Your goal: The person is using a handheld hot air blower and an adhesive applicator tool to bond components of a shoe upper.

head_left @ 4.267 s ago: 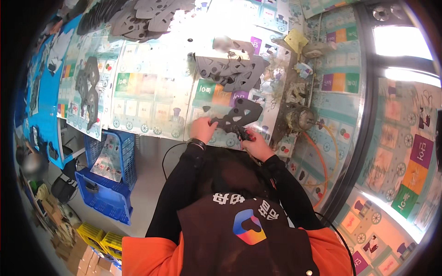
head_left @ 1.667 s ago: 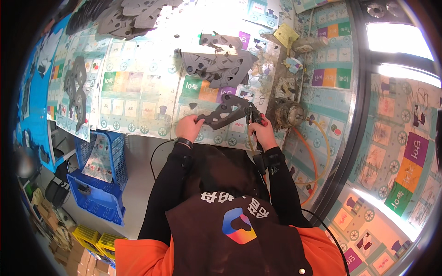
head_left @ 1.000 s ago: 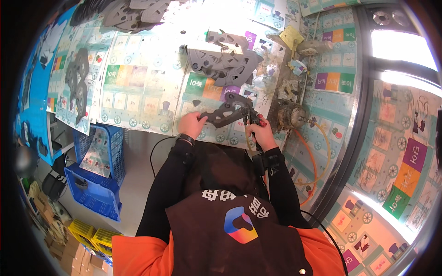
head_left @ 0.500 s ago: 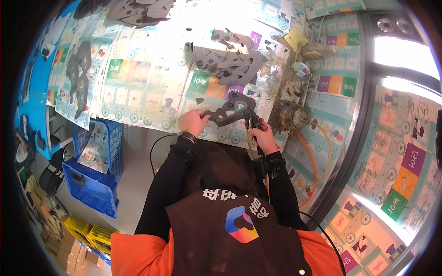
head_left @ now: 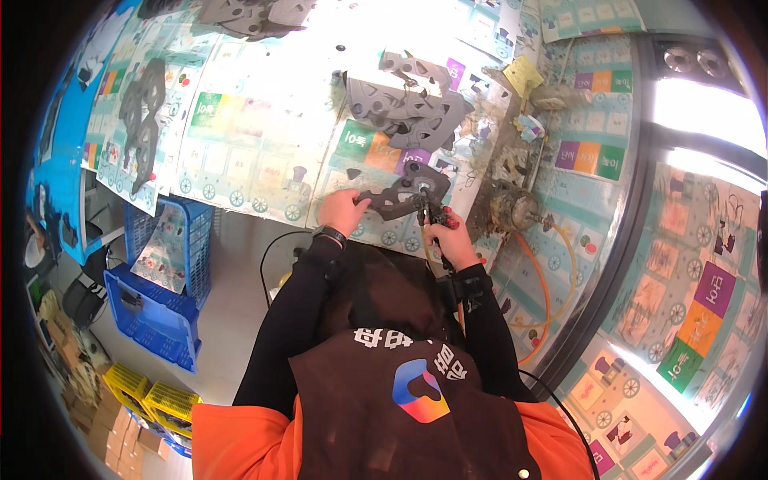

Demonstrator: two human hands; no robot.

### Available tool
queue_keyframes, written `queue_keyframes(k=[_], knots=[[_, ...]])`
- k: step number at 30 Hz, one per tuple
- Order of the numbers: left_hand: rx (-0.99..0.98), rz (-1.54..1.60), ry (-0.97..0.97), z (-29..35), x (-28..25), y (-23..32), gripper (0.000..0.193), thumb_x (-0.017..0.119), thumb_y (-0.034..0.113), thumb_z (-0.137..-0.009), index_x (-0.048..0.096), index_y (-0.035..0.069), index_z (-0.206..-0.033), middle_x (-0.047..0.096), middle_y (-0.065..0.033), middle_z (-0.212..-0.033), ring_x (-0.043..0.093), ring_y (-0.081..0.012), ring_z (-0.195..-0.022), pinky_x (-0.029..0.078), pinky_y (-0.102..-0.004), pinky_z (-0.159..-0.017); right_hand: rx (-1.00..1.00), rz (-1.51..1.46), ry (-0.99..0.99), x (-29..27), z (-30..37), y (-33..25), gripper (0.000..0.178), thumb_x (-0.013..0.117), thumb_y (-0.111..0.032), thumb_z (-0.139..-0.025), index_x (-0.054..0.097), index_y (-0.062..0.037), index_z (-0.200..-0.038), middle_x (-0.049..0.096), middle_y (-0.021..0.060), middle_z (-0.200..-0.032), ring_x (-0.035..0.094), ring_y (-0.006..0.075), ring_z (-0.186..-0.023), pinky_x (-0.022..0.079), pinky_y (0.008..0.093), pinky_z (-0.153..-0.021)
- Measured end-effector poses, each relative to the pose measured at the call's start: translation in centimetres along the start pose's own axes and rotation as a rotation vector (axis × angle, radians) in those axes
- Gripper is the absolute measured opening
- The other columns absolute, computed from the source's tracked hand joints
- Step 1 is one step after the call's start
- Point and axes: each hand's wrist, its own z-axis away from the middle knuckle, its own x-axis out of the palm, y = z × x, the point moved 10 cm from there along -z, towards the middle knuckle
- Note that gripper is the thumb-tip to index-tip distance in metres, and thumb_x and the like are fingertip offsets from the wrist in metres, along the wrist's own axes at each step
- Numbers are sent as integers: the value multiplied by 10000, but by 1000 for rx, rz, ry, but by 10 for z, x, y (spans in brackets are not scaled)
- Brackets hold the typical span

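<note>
At the table's near edge, my left hand (head_left: 342, 212) pinches the left end of a dark grey openwork part (head_left: 392, 201), flat and curved with several cut-outs. My right hand (head_left: 453, 242) is wrapped round a black gun-shaped hand tool (head_left: 429, 216) with red on its handle. The tool's tip lies over the right end of the grey part. Whether tip and part touch, I cannot tell. A pile of similar grey parts (head_left: 412, 104) lies just beyond them.
Another grey part (head_left: 144, 124) lies at the table's left, with more grey parts (head_left: 256, 16) at the far edge. A grimy round metal fixture (head_left: 514, 212) with orange tubing (head_left: 546, 276) stands right of my hand. Blue crates (head_left: 156, 316) and yellow crates (head_left: 170, 402) stand lower left.
The tool's tip has shifted slightly left over the grey part, and my right hand has moved slightly left and down. My left hand keeps its hold. The whole view has shifted a little.
</note>
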Motion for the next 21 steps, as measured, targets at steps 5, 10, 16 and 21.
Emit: queue_keyframes(k=[5, 10, 16, 21], knots=[[15, 12, 11, 0, -1, 2, 336, 763, 377, -826, 658, 63, -772, 663, -124, -719, 650, -350, -709, 488, -447, -610, 9, 24, -34, 2, 1, 2, 190, 604, -35, -789, 609, -25, -979, 593, 20, -694, 480, 82, -490, 327, 238, -411], [28, 24, 33, 0, -4, 4, 338, 765, 378, -826, 657, 61, -774, 664, -122, -720, 652, -352, -708, 490, -449, -605, 58, 54, -53, 2, 2, 10, 167, 595, -35, -785, 589, -28, -952, 576, 18, -667, 456, 79, -462, 312, 243, -403], [5, -13, -3, -1, -1, 2, 340, 769, 386, -823, 662, 67, -781, 667, -118, -721, 655, -349, -705, 490, -451, -601, 63, 107, -53, 3, 7, 7, 163, 590, -34, -778, 582, -29, -941, 561, 19, -634, 416, 85, -413, 295, 248, -399], [9, -11, 18, 0, -4, 4, 340, 771, 385, -821, 660, 66, -780, 670, -118, -724, 658, -349, -712, 494, -451, -604, 28, 73, -72, 11, 8, -4, 170, 576, -32, -780, 580, -30, -950, 554, 26, -639, 431, 97, -448, 293, 254, -427]])
